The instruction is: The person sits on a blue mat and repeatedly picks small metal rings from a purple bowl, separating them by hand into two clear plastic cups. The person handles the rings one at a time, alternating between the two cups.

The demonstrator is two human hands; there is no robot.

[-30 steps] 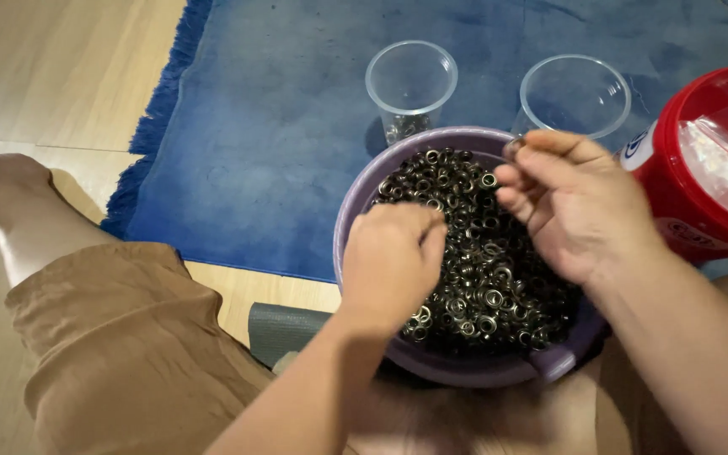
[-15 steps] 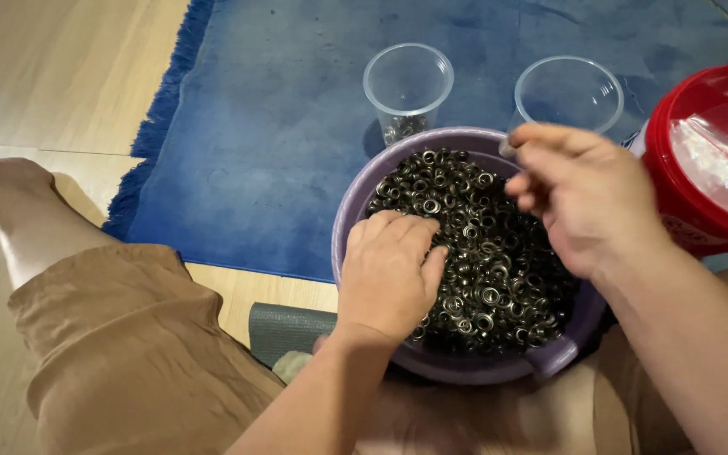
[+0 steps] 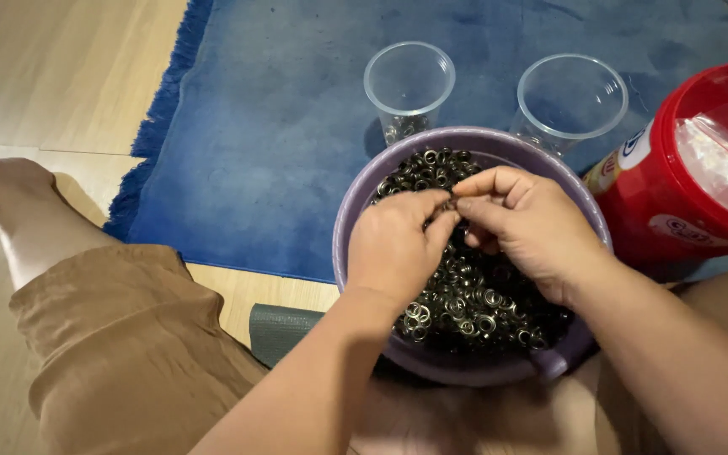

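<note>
A purple bowl [image 3: 351, 202] full of small metal rings [image 3: 465, 303] rests between my legs. My left hand [image 3: 393, 248] and my right hand [image 3: 528, 227] meet over the bowl, fingertips pinched together on a small ring at about the bowl's middle back. Which hand holds the ring is hard to tell; both touch it. Two clear plastic cups stand behind the bowl: the left cup [image 3: 409, 84] has a few rings at its bottom, the right cup [image 3: 572, 97] looks nearly empty.
A red plastic tub [image 3: 693, 177] with a clear lid stands right of the bowl. A blue rug [image 3: 263, 135] with a fringed edge lies on the wooden floor [image 3: 52, 76]. My left leg in tan shorts [image 3: 120, 337] stretches to the left.
My left hand rose from the rings and moved toward the right hand. My right hand came down and left from the bowl's rim, and the fingertips now meet over the bowl.
</note>
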